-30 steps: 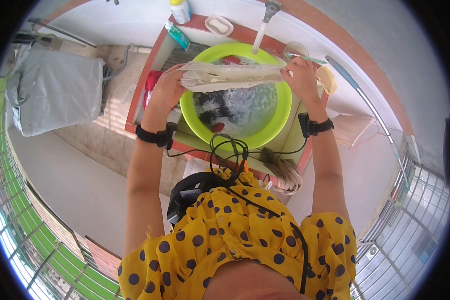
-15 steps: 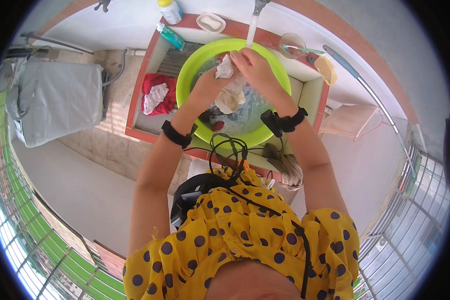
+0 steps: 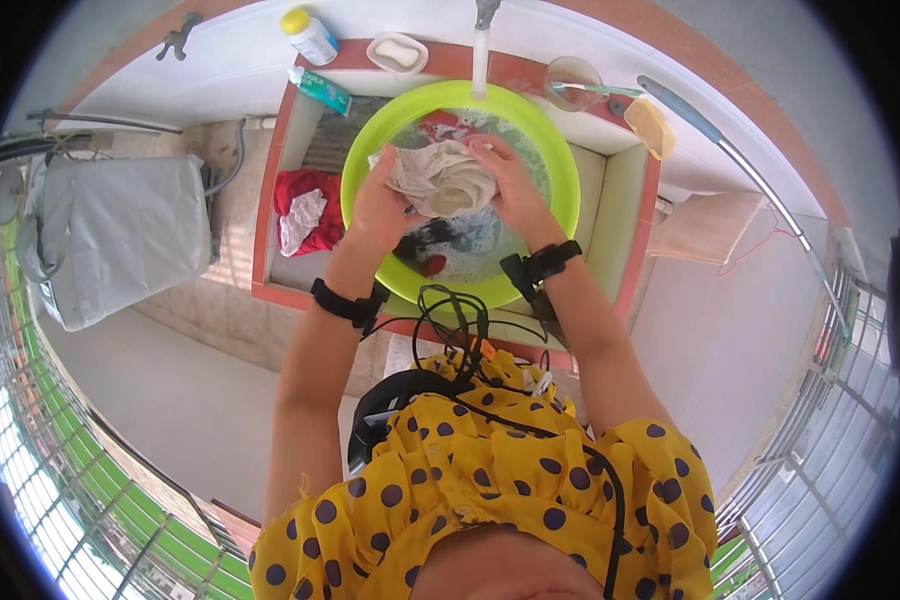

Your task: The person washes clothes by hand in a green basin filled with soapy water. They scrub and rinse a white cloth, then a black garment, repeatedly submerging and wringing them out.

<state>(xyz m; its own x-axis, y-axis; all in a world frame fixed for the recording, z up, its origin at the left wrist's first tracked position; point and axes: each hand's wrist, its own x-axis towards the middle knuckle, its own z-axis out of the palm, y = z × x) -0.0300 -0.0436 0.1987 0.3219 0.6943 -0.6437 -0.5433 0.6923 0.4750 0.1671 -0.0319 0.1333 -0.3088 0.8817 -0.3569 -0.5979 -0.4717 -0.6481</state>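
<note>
Below us, the red-edged sink (image 3: 264, 240) spread from left to right, and a lime-green basin (image 3: 567, 180) of sudsy water (image 3: 500, 237) filled its middle. Over the basin we had a pale cloth (image 3: 440, 180), bunched in loose folds, its longer axis running roughly left to right between our two hands. Our left hand (image 3: 378, 208) was at its left end and our right hand (image 3: 518, 190) at its far right corner, so neither was the nearer: both touched it. From the left fingers the cloth lay to the right; from the right fingers, to the left and slightly near. Our left fingers were partly bent along that end, the thumb by the near edge; our right fingers were gently curved onto the far edge. Both had hold of the cloth, loosely by the look of it, though folds hid some tips and we could not tell how firmly they pressed. A red bundle (image 3: 342, 225) lay in the sink left of the basin, with a smaller white cloth (image 3: 303, 220) on it.
</note>
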